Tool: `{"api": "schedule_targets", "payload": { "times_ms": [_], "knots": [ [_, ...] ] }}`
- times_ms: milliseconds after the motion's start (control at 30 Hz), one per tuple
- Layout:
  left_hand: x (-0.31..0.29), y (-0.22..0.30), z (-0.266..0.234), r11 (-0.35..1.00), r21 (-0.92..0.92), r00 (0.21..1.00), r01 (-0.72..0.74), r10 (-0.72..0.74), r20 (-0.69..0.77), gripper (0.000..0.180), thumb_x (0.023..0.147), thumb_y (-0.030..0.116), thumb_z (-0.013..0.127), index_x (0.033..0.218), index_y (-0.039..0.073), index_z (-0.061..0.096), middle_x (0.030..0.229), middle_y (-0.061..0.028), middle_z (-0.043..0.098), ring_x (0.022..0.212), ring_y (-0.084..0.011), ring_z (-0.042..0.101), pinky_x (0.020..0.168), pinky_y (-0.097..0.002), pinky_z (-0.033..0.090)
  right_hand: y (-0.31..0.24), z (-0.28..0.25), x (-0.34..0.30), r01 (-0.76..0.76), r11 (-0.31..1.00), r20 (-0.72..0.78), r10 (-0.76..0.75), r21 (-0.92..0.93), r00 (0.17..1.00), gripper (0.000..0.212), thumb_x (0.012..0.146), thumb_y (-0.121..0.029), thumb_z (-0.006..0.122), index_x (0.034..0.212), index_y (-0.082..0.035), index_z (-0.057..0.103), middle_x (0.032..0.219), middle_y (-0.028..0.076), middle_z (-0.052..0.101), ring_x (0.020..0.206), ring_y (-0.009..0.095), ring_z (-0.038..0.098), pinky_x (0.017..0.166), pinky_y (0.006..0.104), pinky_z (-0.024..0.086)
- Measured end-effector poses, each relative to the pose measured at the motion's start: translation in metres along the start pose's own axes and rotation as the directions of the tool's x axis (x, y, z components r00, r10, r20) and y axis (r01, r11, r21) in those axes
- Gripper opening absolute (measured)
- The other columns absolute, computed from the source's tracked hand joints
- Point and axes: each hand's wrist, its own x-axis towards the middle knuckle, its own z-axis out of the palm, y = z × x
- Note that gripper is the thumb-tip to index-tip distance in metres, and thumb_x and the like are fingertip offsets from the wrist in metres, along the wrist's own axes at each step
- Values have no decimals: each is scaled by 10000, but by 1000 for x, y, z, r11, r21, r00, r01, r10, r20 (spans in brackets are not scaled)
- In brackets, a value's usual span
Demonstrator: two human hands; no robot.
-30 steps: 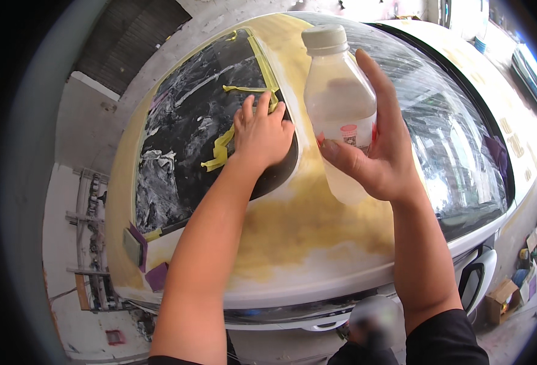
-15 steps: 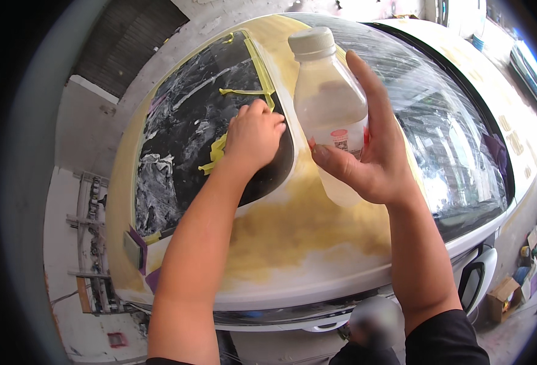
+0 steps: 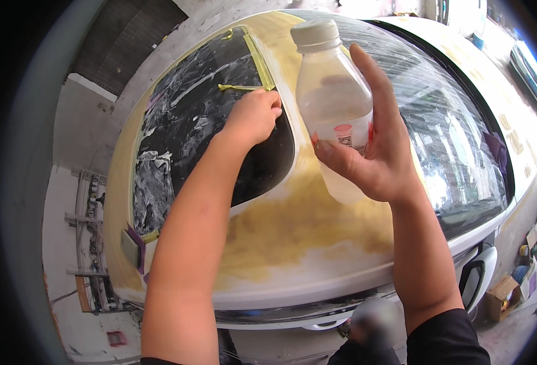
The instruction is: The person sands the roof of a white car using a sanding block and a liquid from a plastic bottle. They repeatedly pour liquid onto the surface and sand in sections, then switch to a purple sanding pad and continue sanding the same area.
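A clear plastic bottle (image 3: 332, 91) with a white cap is held upright in my right hand (image 3: 381, 158), its thumb and fingers wrapped round it. Some liquid appears to be inside. My left hand (image 3: 253, 115) is closed, fingers pinched on yellow masking tape (image 3: 257, 59) at the right edge of a dark roof panel (image 3: 189, 115). A loose strip of that tape sticks out leftward above the knuckles. White smears and wrinkled film cover much of the panel. Around it, the car roof (image 3: 305, 237) is white with sanded yellow-brown patches.
The windshield (image 3: 451, 134) lies to the right, with a side mirror (image 3: 478, 277) below it. A sanding block with purple sheet (image 3: 133, 248) rests at the roof's left. A cardboard box (image 3: 502, 295) stands on the floor at the lower right. Another person (image 3: 375, 328) is near the car's close side.
My left hand has moved slightly up along the panel's edge. The crumpled yellow tape beside that wrist no longer shows. The bottle, still in my right hand, has risen a little.
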Motion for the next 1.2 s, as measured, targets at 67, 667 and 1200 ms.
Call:
{"api": "schedule_targets", "payload": {
  "times_ms": [67,667,1200],
  "knots": [
    [6,1,2,1000,19,999,-9,10,-43,146,962,188,588,983,73,675,1051,-148,664,1005,-368,646,855,-474,513,0,0,0,8,1000,-4,-8,-16,1000,1029,784,-230,828,1577,-9,211,1260,132,596,1126,202,600,962,352,496],
    [-41,6,20,935,275,931,-225,289,-223,179,889,75,547,895,10,714,1039,-134,627,1005,-339,591,873,-456,514,-2,2,0,-52,998,-43,53,30,998,1003,761,-271,825,1545,17,270,1286,202,606,1160,271,612,988,384,485],
    [-76,12,12,838,464,943,-287,333,-19,281,916,111,526,1130,71,702,1078,-70,632,1052,-269,586,836,-423,473,0,2,0,-39,998,-53,41,41,998,1001,764,-287,830,1536,31,278,1285,213,603,1151,277,617,972,382,495]
  ]
}}
